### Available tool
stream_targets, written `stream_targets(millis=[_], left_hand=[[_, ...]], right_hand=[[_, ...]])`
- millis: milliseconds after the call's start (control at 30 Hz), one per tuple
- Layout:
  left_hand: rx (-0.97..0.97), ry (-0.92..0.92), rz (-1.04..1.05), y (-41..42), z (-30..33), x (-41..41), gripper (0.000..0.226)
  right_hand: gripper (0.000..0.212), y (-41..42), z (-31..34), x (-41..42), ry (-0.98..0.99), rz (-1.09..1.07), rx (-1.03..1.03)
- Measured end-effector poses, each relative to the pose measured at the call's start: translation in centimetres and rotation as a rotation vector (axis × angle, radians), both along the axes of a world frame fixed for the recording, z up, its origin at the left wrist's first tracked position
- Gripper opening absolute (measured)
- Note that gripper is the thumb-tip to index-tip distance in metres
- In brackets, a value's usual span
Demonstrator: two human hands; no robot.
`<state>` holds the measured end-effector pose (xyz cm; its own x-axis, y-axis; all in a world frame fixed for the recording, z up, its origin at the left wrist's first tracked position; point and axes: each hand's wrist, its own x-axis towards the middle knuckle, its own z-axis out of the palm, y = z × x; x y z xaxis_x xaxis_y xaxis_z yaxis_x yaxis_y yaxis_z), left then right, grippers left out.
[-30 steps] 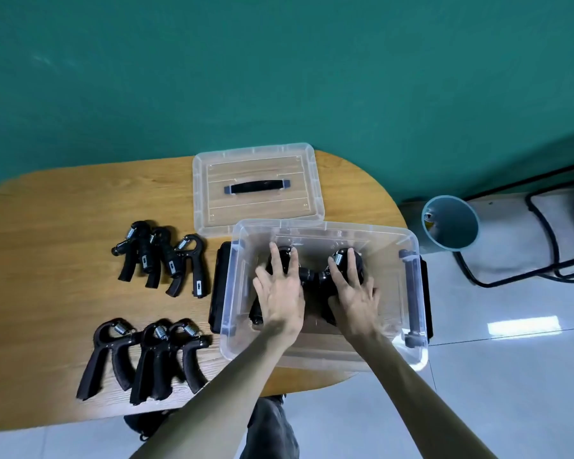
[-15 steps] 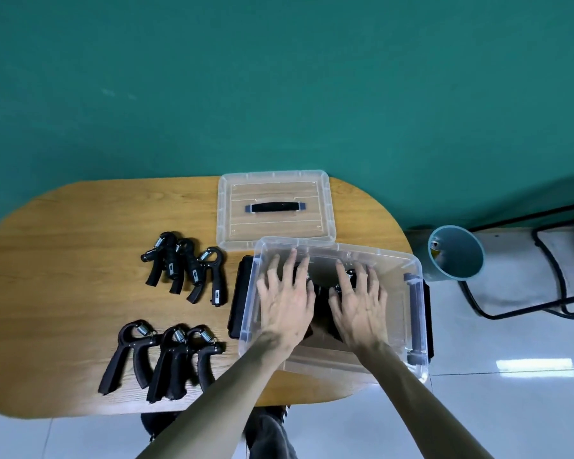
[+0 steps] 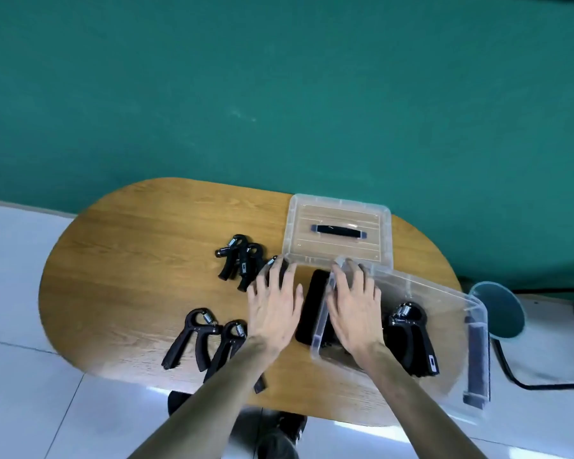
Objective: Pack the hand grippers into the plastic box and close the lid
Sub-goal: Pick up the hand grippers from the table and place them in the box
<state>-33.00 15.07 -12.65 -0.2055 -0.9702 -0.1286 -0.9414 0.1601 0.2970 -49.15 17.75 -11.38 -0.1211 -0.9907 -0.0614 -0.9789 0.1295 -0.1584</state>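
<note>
A clear plastic box (image 3: 444,385) stands at the right end of the wooden table (image 3: 140,260). Black hand grippers (image 3: 411,336) lie inside it. Its clear lid (image 3: 338,231) with a black handle lies flat on the table behind it. My right hand (image 3: 353,309) hovers over the box's left rim, fingers spread, holding nothing. My left hand (image 3: 274,301) is outside the box, fingers spread above the far group of grippers (image 3: 241,260), partly covering one. A near group of grippers (image 3: 206,339) lies left of my forearm.
A black latch (image 3: 310,306) hangs on the box's left side, another grey one (image 3: 476,362) on the right. A teal funnel-shaped bin (image 3: 497,309) and black cables (image 3: 544,385) sit on the tiled floor to the right. A green wall rises behind the table.
Both hands left the inside of the box and moved left. My left hand now sits over the far grippers on the table. The camera view shifted left and up.
</note>
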Motion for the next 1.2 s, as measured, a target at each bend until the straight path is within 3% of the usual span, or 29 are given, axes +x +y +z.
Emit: stream_targets(millis=[367, 533, 867, 1200], left_hand=[[0.219, -0.051, 0.148, 0.8, -3.3, 16.2, 0.055], [0.309, -0.052, 0.109, 2.0, -6.6, 20.9, 0.061], [0.334, 0.019, 0.061, 4.2, -15.0, 21.9, 0.064], [0.314, 0.037, 0.051, 3.4, -17.8, 21.8, 0.106]], right_hand=[[0.044, -2.3, -1.8, 13.2, 0.054, 0.080, 0.100], [0.043, -3.7, -3.6, 18.0, 0.084, 0.076, 0.129], [0.046, -8.3, -10.5, 22.9, 0.051, 0.087, 0.173], [0.059, -11.2, -15.2, 23.6, 0.059, 0.079, 0.290]])
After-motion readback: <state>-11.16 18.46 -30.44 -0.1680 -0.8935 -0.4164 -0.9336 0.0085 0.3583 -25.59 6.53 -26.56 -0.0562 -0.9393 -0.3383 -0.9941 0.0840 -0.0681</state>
